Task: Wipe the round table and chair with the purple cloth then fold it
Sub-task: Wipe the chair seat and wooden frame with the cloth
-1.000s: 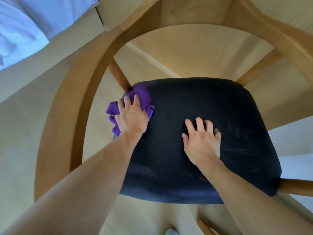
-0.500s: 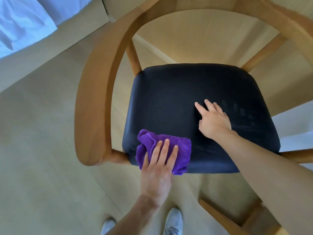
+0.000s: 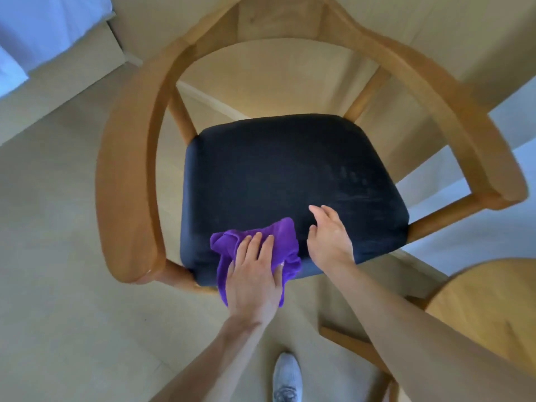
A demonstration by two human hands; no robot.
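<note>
A wooden chair (image 3: 127, 181) with a curved armrest and a black seat cushion (image 3: 284, 175) fills the view. The purple cloth (image 3: 232, 242) is bunched at the cushion's front edge and hangs partly over it. My left hand (image 3: 253, 274) lies flat on the cloth, pressing it against the seat front. Just to the right, my right hand (image 3: 329, 236) rests on the cushion with fingers apart and holds nothing. Part of the round wooden table (image 3: 487, 303) shows at the lower right.
A bed with white-blue sheets (image 3: 43, 33) is at the top left. The floor (image 3: 58, 285) is pale wood. My grey shoe (image 3: 285, 378) stands below the chair's front. A wooden table leg brace (image 3: 348, 340) runs beside my right forearm.
My left hand has dragged the cloth from the seat's back left corner to the front edge, then slightly right. My right hand has slid back toward the front edge, close beside the cloth.
</note>
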